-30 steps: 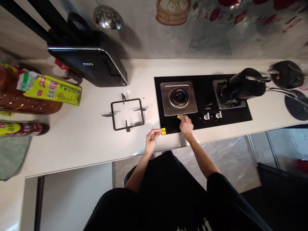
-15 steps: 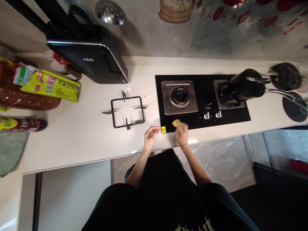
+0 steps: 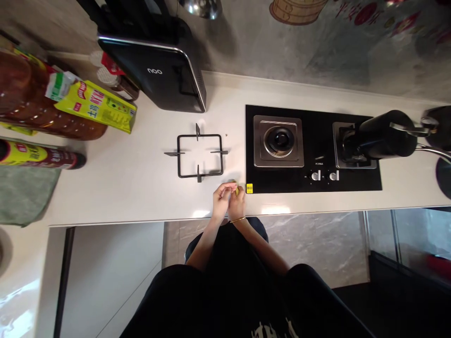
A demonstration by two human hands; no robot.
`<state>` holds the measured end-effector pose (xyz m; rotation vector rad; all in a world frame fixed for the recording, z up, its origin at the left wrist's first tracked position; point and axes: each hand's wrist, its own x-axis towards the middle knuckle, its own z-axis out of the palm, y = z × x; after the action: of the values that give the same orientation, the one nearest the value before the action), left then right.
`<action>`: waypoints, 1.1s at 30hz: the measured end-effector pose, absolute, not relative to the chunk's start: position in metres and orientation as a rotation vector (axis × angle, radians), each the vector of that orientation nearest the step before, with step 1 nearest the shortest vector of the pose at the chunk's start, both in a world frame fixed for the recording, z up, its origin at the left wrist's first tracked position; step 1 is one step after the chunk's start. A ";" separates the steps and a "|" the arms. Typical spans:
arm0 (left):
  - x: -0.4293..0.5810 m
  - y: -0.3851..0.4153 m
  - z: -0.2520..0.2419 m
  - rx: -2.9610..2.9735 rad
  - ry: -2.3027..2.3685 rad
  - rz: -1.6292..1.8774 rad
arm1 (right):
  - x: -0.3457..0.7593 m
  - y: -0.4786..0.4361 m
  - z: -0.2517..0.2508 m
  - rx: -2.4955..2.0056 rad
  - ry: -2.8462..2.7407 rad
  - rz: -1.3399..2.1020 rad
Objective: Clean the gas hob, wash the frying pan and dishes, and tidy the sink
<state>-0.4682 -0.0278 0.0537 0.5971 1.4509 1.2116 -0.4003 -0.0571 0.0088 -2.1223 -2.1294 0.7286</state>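
Both my hands meet over the white counter, just left of the cooktop's front left corner. In my right hand (image 3: pixel 237 203), fingers closed, is a small yellow sponge (image 3: pixel 237 191), mostly covered by the fingers; whether it is a sponge or a folded cloth is hard to make out. My left hand (image 3: pixel 221 199) has its fingers pinched together against the right one, and what they hold is hidden. Behind them on the counter lies a black pan support (image 3: pixel 179 162), taken off the left burner (image 3: pixel 281 139). A yellow sticker (image 3: pixel 249 188) marks the corner of the black glass cooktop (image 3: pixel 278 180).
A black pot (image 3: pixel 385 134) with a long handle sits over the right burner. The black knife block (image 3: pixel 155 84) stands at the back. Bottles, a yellow seasoning packet (image 3: pixel 98 107) and a green cloth (image 3: pixel 28 195) are at left. A dark crumb (image 3: pixel 226 135) lies near the pan support.
My right hand has moved left with the sponge, from the cooktop's front edge to my left hand. The view has shifted, and the left hand stays near the corner.
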 end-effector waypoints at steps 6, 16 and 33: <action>-0.483 -0.021 0.065 0.649 1.484 1.309 | -0.365 0.025 0.030 -2.000 -2.043 0.635; -0.471 -0.022 0.075 0.646 1.493 1.283 | -0.383 0.256 0.020 -2.187 -2.288 0.513; -0.554 -0.039 0.063 0.672 1.808 1.465 | -0.371 0.030 0.023 -1.793 -2.181 0.884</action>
<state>-0.5542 -0.0392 0.0629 0.6715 1.8077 1.4650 -0.3707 0.0297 0.0230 -1.7928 -2.1812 0.8836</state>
